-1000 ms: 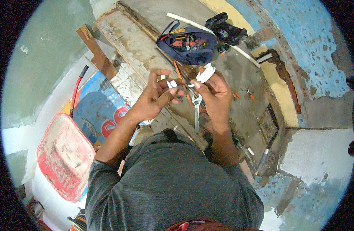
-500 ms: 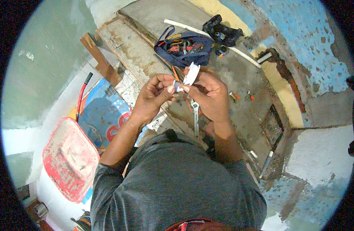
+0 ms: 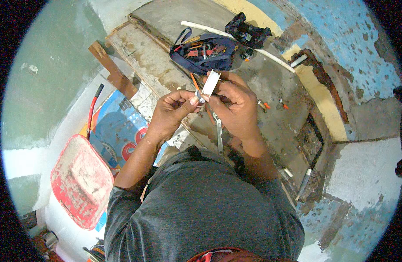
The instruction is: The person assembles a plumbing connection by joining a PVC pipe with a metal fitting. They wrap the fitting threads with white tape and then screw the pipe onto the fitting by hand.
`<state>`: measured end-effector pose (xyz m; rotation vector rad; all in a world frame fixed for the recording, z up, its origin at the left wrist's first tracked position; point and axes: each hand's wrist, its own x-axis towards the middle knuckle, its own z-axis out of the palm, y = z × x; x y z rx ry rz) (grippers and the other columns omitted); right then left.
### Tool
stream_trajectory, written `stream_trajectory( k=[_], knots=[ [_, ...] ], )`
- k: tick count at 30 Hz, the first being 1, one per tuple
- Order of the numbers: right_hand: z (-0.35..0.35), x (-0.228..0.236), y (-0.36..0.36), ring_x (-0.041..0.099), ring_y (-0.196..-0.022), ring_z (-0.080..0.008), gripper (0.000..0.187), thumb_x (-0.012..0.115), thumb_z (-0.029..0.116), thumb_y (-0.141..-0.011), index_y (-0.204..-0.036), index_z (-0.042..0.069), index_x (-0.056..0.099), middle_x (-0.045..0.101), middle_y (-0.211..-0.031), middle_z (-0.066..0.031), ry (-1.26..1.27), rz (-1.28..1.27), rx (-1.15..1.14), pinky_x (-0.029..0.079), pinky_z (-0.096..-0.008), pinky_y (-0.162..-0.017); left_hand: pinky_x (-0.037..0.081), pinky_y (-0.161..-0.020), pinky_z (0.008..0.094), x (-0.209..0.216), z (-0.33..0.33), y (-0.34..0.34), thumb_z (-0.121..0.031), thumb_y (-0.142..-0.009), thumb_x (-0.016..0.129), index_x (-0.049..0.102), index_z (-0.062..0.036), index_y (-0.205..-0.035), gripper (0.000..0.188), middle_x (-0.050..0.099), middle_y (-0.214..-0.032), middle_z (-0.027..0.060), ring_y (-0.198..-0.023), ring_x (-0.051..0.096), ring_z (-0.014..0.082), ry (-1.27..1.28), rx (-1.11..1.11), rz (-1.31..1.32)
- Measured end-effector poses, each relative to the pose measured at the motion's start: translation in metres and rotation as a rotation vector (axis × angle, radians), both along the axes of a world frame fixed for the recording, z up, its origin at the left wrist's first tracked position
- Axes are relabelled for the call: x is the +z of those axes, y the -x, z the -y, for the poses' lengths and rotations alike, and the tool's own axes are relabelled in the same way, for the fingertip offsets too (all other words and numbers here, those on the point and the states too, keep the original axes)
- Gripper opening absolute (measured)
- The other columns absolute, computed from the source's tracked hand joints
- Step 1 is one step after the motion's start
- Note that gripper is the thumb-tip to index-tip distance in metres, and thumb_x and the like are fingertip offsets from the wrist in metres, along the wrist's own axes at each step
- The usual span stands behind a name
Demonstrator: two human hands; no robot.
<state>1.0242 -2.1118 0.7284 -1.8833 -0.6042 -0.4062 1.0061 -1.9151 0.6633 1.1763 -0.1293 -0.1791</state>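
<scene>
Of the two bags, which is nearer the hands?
The navy tool bag, just beyond the white spool in the right hand; the black bag lies farther off.

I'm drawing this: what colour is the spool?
White; the spool shows in the head view.

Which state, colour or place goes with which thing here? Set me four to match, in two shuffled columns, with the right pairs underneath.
Things
1. white spool
2. adjustable wrench
3. dark blue tool bag
4. black plastic bag

Descriptions
A. open, with tools showing inside
B. crumpled and glossy
C. held in the right hand
D. metallic grey

Pairs: 1-C, 2-D, 3-A, 4-B
</scene>
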Motion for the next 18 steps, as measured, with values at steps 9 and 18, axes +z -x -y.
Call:
stream_trajectory(
  k=[9,18],
  knots=[
    [0.003,0.000,0.006,0.075,-0.102,-0.0223,0.028,0.076,-0.007,-0.080,-0.108,-0.001,0.076,0.070,-0.126,-0.0162,0.156,0.107,-0.066,0.062,-0.0324,-0.081,0.055,-0.085,0.0259,0.011,-0.002,0.003,-0.020,-0.100,0.076,0.078,0.0001,-0.111,0.023,0.078,-0.101,0.0048,-0.093,0.069,0.0095,-0.147,-0.007,-0.014],
    [0.003,-0.012,0.000,0.074,-0.093,-0.0183,0.026,0.075,-0.008,-0.082,-0.108,-0.003,0.075,0.068,-0.125,-0.0146,0.139,0.073,-0.019,0.061,-0.0287,-0.070,0.055,-0.087,0.0272,0.015,-0.008,0.003,-0.015,-0.100,0.075,0.079,-0.0001,-0.113,0.020,0.078,-0.102,0.0039,-0.092,0.068,0.0097,-0.197,-0.065,0.009]
  ],
)
